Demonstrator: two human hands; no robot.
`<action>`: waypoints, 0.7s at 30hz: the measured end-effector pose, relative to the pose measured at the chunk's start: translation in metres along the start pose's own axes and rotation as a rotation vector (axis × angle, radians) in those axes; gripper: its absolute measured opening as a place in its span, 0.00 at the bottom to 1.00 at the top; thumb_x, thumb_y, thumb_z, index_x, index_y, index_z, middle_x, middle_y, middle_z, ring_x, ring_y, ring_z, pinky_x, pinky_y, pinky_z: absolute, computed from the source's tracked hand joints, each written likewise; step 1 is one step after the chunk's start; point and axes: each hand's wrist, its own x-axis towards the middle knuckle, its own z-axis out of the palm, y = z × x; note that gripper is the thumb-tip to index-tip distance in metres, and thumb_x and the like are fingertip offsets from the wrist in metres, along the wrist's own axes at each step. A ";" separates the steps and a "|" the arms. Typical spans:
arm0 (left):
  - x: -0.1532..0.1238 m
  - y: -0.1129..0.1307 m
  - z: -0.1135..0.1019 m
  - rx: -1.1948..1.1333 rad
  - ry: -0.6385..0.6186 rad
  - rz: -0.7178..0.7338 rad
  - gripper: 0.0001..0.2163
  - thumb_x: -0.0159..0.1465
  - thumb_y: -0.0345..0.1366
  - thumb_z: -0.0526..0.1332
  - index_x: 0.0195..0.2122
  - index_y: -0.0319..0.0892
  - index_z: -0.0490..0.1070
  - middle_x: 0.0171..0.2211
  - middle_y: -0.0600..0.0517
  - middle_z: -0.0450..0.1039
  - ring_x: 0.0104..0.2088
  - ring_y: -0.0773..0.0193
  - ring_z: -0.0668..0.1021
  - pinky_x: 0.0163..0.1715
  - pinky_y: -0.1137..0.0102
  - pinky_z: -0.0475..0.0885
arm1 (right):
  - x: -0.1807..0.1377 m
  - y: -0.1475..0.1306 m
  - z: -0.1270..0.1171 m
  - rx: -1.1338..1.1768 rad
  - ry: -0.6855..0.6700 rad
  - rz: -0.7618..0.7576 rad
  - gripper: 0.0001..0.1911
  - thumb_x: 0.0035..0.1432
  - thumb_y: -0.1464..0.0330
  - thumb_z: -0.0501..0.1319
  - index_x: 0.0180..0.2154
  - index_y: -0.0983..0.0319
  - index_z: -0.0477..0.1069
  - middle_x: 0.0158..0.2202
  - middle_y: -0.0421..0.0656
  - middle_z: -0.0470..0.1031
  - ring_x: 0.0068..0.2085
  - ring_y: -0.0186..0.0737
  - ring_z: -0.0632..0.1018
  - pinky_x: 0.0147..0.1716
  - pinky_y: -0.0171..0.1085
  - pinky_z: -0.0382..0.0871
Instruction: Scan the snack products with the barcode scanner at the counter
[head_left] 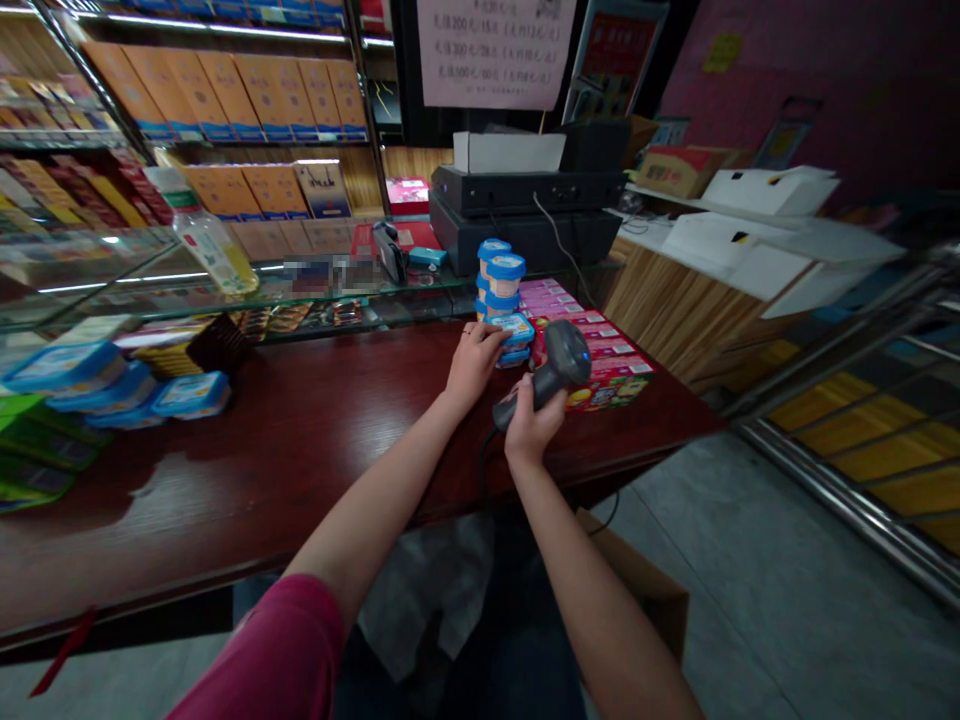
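My right hand [534, 428] is wrapped around the handle of a dark grey barcode scanner [568, 352], whose head tilts up and shows a small blue light. A cable trails from the handle's lower end. My left hand [472, 362] grips the near left side of a rectangular blue-lidded tub [514, 326], its fingertips at the lid's edge. This tub sits on another similar one. Right behind them rise stacked round blue-lidded cups [504, 272]. Flat pink packs [611, 345] lie in rows to the right, partly covered by the scanner.
Several blue-lidded tubs [67, 368] and green boxes [34, 450] stand on the left of the dark red counter [300, 440]. A bottle [206, 235] stands on the glass case behind. Black till equipment [525, 215] is at the back, and a metal railing [847, 500] on the right.
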 end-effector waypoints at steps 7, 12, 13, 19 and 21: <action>-0.022 -0.004 -0.018 0.000 -0.007 0.022 0.23 0.74 0.35 0.58 0.70 0.49 0.65 0.67 0.44 0.68 0.62 0.53 0.74 0.63 0.57 0.72 | 0.002 0.000 0.005 0.054 -0.047 -0.022 0.24 0.68 0.52 0.57 0.58 0.57 0.63 0.37 0.49 0.78 0.35 0.51 0.82 0.32 0.47 0.79; -0.055 -0.038 -0.097 0.217 0.001 -0.075 0.24 0.73 0.33 0.57 0.70 0.47 0.65 0.67 0.43 0.69 0.64 0.54 0.74 0.65 0.58 0.69 | -0.006 -0.013 0.011 0.290 -0.160 0.043 0.14 0.61 0.57 0.63 0.46 0.54 0.64 0.29 0.37 0.72 0.24 0.39 0.73 0.25 0.40 0.73; -0.064 -0.047 -0.118 0.283 -0.001 -0.120 0.24 0.73 0.32 0.57 0.70 0.47 0.66 0.67 0.43 0.70 0.64 0.53 0.74 0.65 0.58 0.69 | -0.009 -0.016 0.013 0.339 -0.222 0.073 0.14 0.60 0.58 0.63 0.44 0.54 0.65 0.29 0.37 0.73 0.24 0.38 0.73 0.25 0.39 0.73; -0.129 -0.098 -0.245 0.659 0.082 -0.450 0.27 0.72 0.34 0.58 0.72 0.47 0.62 0.71 0.45 0.64 0.70 0.48 0.66 0.71 0.54 0.59 | -0.028 -0.025 0.055 0.454 -0.521 0.248 0.13 0.56 0.61 0.63 0.43 0.56 0.68 0.28 0.37 0.76 0.23 0.37 0.75 0.24 0.36 0.72; -0.149 -0.106 -0.276 0.738 0.114 -0.553 0.32 0.70 0.37 0.62 0.74 0.41 0.58 0.72 0.40 0.61 0.71 0.44 0.64 0.71 0.53 0.57 | -0.036 -0.027 0.080 0.464 -0.613 0.314 0.14 0.57 0.60 0.64 0.43 0.56 0.68 0.29 0.37 0.78 0.22 0.35 0.76 0.23 0.35 0.72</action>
